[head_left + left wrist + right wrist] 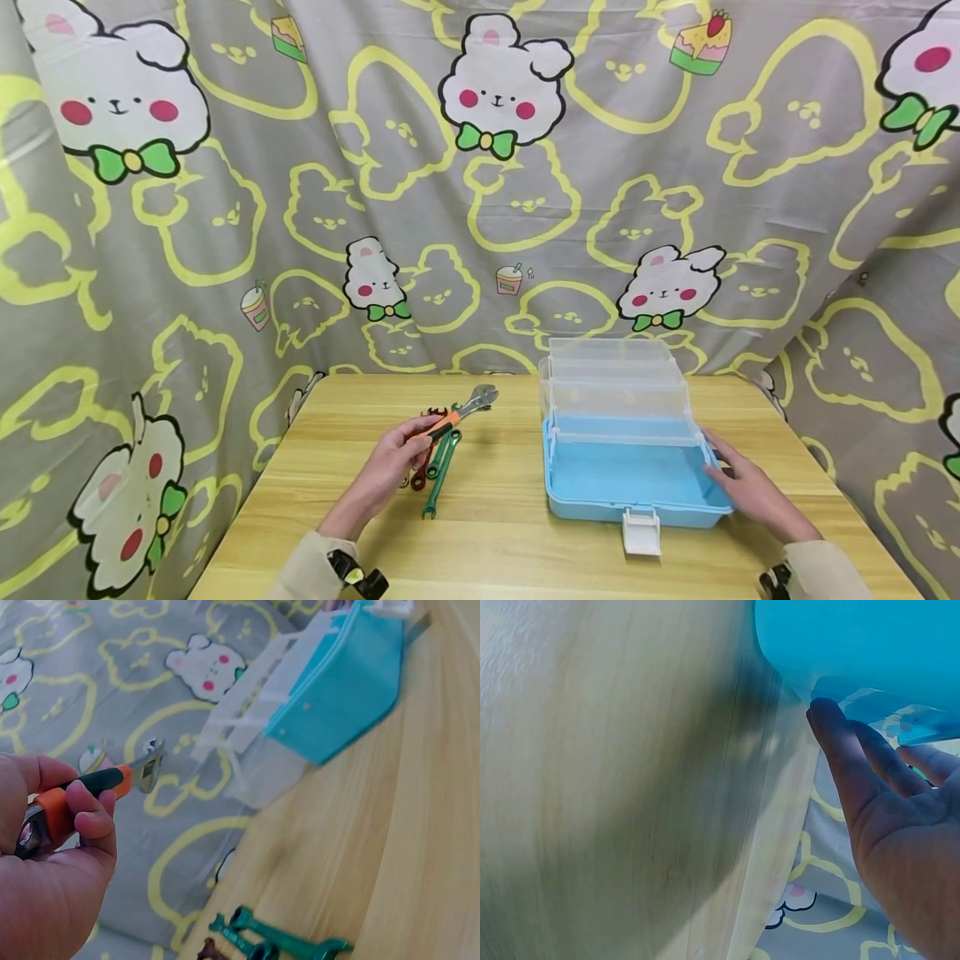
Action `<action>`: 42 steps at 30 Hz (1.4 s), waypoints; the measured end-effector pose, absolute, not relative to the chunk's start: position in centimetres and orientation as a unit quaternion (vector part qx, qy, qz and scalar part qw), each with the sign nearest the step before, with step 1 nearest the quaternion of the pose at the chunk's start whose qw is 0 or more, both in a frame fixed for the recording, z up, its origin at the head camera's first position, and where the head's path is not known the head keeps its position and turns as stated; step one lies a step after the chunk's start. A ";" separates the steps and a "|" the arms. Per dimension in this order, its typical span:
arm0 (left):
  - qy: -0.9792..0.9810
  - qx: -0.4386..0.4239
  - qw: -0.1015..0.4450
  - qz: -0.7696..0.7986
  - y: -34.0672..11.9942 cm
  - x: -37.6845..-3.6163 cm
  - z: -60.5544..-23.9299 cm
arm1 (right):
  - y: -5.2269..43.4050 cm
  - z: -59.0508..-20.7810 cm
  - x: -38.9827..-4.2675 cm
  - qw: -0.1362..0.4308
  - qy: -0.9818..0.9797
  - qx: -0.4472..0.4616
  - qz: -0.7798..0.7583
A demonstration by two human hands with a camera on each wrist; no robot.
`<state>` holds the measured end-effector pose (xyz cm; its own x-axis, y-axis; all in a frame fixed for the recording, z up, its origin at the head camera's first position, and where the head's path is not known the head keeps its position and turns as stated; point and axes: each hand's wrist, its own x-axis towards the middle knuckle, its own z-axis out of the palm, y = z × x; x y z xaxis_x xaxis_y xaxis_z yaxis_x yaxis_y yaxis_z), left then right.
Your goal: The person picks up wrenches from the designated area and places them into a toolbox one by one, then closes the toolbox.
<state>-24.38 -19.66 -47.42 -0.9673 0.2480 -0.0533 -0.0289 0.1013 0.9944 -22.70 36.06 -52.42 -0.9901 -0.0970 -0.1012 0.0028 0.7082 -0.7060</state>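
My left hand (396, 458) grips an adjustable wrench (477, 401) by its orange and black handle. The wrench's metal head points up and away, raised above the table in the left wrist view. Beneath and beside this hand lie green ratchet wrenches (442, 475) and red wrenches (420, 477), partly hidden by it. On the right stands a light blue toolbox (637, 515), its clear lid and trays (615, 387) raised. My right hand (753, 487) rests against the box's right side, its fingers (844, 754) fairly straight in the right wrist view.
The toolbox's white latch (642, 533) hangs down at the front. Everything stands on a wooden table (495, 550). A grey curtain (517, 192) with cartoon bunnies surrounds the table's back and sides.
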 end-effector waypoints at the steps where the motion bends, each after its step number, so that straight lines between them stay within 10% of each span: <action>1: 0.736 0.077 0.109 0.663 -19.4 -24.3 -47.4 | 36.1 -52.4 -22.7 0.067 0.922 -0.025 -0.382; 42: 0.709 0.141 0.164 0.671 -5.6 -28.3 -49.1 | 36.3 -52.6 -22.8 0.073 0.920 -0.026 -0.385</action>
